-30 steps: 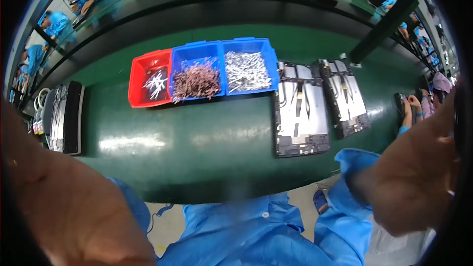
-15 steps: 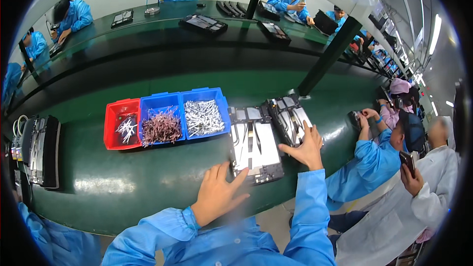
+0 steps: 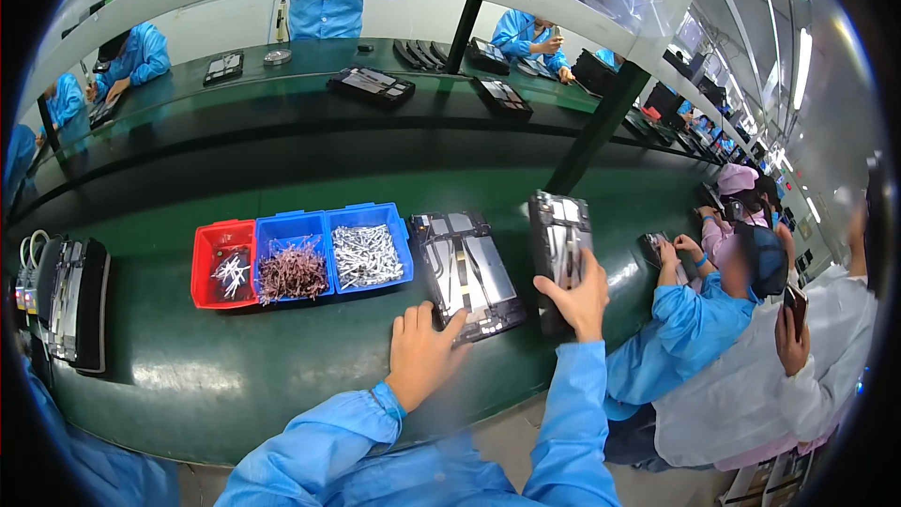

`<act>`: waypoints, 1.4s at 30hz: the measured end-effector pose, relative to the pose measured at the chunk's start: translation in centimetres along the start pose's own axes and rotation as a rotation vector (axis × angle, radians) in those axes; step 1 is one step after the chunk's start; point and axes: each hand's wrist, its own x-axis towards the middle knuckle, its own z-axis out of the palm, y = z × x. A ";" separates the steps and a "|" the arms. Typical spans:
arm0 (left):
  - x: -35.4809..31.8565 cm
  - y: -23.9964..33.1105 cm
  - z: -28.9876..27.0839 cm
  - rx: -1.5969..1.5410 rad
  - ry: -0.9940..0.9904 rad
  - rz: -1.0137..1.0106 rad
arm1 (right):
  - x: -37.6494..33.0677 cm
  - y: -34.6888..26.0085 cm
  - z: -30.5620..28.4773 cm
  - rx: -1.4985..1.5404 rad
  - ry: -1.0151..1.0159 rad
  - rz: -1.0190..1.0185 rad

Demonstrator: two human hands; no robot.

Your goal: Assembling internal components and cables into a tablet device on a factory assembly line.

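An opened flat electronic device (image 3: 471,272), black-framed with silver panels and dark cables, lies slightly turned on the green table. At its near left corner is my left hand (image 3: 422,357), fingers apart, with the thumb along the near edge; it touches the corner without closing round it. My right hand (image 3: 580,299) grips a second, similar device (image 3: 561,230) by its sides, thumb on the left and fingers on the right. That one stands tilted beside the first, its dark side wall showing. The fingers partly cover its near half.
Left of the devices are a red bin (image 3: 223,263) with a few white pieces, a blue bin (image 3: 291,258) of brownish pieces and a blue bin (image 3: 369,249) of silvery-white ones. A dark post (image 3: 601,122) rises behind. A co-worker (image 3: 676,310) sits at right; more devices stand far left.
My right hand has taken hold of the second device and drawn it nearer, tilting it. The first device has turned slightly. My left hand has come up against its corner. The view has shifted.
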 end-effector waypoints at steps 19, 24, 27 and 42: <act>-6.3 -11.1 -14.9 0.009 0.220 -0.267 | -20.8 -11.1 -0.2 0.074 -0.483 -0.563; -2.7 -13.8 -15.2 0.111 0.297 -0.194 | -22.3 -13.9 2.5 -0.018 -0.376 -0.519; -1.5 -14.1 -14.4 0.174 0.284 -0.188 | -23.6 -13.6 1.7 -0.032 -0.409 -0.562; 0.9 -15.4 -13.6 0.110 0.460 -0.271 | -20.3 -10.1 4.4 0.541 -0.454 -0.352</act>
